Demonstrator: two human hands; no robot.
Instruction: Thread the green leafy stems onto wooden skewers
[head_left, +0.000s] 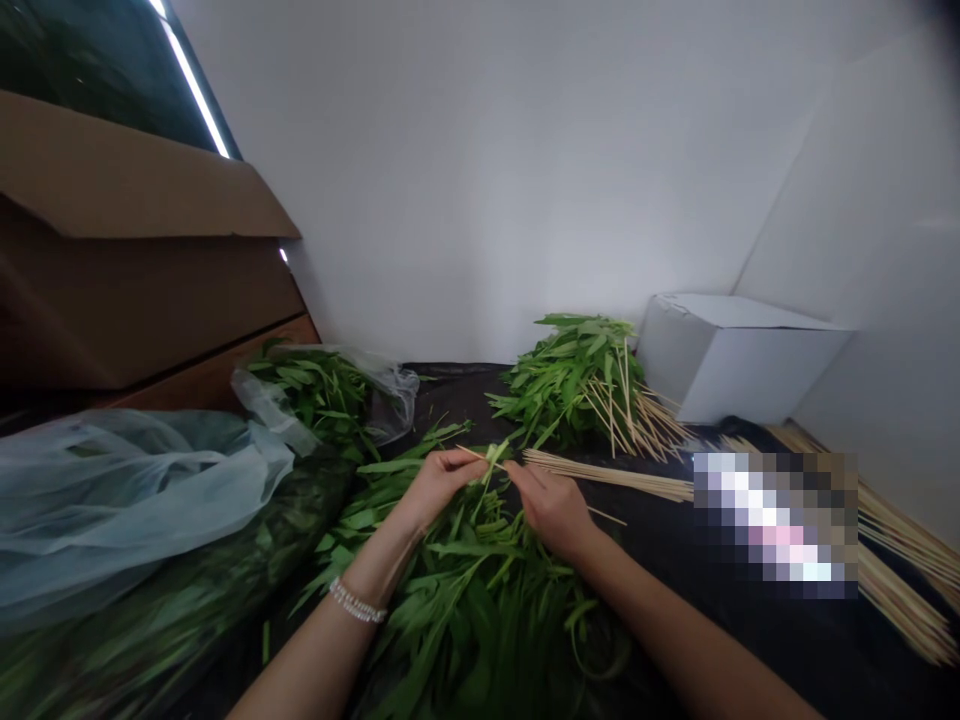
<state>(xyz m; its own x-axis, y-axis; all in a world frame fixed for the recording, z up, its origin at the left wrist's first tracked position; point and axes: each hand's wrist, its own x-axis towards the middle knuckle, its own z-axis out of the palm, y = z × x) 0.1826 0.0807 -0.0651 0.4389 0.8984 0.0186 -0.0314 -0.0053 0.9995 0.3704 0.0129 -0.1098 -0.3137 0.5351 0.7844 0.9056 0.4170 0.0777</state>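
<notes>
A thin wooden skewer (pixel 609 517) runs slantwise across both my hands, its tip showing just above the left fingers. My left hand (pixel 442 485) is closed in a pinch at a pale green folded stem (pixel 495 457) of leafy greens, which sits at the skewer near its tip. Fingers of my right hand (pixel 551 500) are closed round the skewer, right beside that stem. Whether the skewer pierces the stem or passes beside it, I cannot tell. Under both hands spreads a loose heap of long-leaved greens (pixel 480 620), looking like water spinach.
Beyond my right hand lie a bundle of skewers (pixel 622 477) and a pile of skewered greens (pixel 570 370). A white box (pixel 697 360) stands behind, with more skewers (pixel 900 600) at right. Plastic bags (pixel 135 500) of greens and a cardboard box (pixel 150 290) are at left.
</notes>
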